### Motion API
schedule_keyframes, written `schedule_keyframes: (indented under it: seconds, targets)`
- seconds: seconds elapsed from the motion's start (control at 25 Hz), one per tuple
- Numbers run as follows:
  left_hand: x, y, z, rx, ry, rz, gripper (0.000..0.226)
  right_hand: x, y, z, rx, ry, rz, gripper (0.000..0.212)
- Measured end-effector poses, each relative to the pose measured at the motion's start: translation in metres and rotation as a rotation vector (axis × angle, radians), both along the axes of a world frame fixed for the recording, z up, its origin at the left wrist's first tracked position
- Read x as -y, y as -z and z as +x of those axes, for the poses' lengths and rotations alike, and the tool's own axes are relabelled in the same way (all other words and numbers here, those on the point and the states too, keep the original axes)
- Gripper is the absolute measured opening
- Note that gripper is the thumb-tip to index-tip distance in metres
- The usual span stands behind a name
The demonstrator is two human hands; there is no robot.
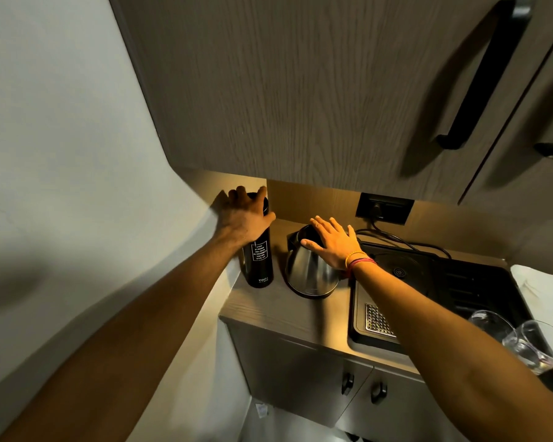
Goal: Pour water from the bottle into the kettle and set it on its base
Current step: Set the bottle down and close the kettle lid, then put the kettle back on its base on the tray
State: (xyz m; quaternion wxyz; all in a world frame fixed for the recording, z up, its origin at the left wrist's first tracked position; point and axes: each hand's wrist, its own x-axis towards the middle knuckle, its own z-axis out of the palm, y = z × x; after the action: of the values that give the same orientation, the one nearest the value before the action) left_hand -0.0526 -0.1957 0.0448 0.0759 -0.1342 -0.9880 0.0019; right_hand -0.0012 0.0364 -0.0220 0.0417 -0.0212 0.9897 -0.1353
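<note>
A tall black bottle with white lettering stands upright at the left end of the counter. My left hand wraps around its upper part. To its right a steel kettle with a black lid sits on the counter. My right hand lies flat on the kettle's top with fingers spread, hiding most of the lid and handle. The round kettle base sits on a black tray, right of the kettle, with its cord running to the wall socket.
The black tray has a metal drain grate at its front. Two clear glasses stand at the right edge. Wooden wall cabinets with black handles hang low overhead. A white wall closes the left side. Lower cabinet doors are below.
</note>
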Motion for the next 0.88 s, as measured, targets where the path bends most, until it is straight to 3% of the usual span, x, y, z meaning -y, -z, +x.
schedule_keyframes:
  seconds: [0.16, 0.28, 0.48, 0.56, 0.64, 0.68, 0.76, 0.84, 0.88]
  targets:
    - [-0.006, -0.002, -0.011, 0.086, -0.035, -0.029, 0.069, -0.007, 0.003, 0.003, -0.015, -0.001, -0.001, 0.08]
    - [-0.004, 0.008, -0.014, 0.017, -0.012, -0.054, 0.071, -0.01, 0.005, 0.006, -0.035, -0.003, -0.021, 0.081]
    - [-0.008, 0.0, -0.011, 0.089, -0.052, -0.082, 0.097, -0.019, 0.005, 0.012, -0.009, 0.024, -0.066, 0.086]
    - [-0.02, -0.008, -0.001, -0.029, -0.012, -0.006, 0.102, -0.024, 0.003, 0.015, -0.019, 0.035, -0.086, 0.092]
    - [-0.045, -0.007, 0.019, -0.251, 0.198, 0.137, 0.087, -0.028, 0.002, 0.017, -0.038, 0.041, -0.122, 0.098]
    - [-0.059, 0.0, 0.028, -0.268, 0.299, 0.231, 0.077, -0.031, 0.003, 0.019, -0.04, 0.051, -0.141, 0.1]
    - [-0.084, 0.018, 0.043, 0.007, 0.315, 0.413, 0.077, -0.038, 0.008, 0.022, -0.036, 0.096, -0.186, 0.096]
    - [-0.096, 0.046, 0.047, 0.346, 0.158, 0.452, 0.104, -0.047, 0.017, 0.026, -0.047, 0.147, -0.279, 0.078]
    - [-0.099, 0.059, 0.045, 0.422, 0.092, 0.418, 0.118, -0.051, 0.021, 0.027, -0.051, 0.169, -0.35, 0.069]
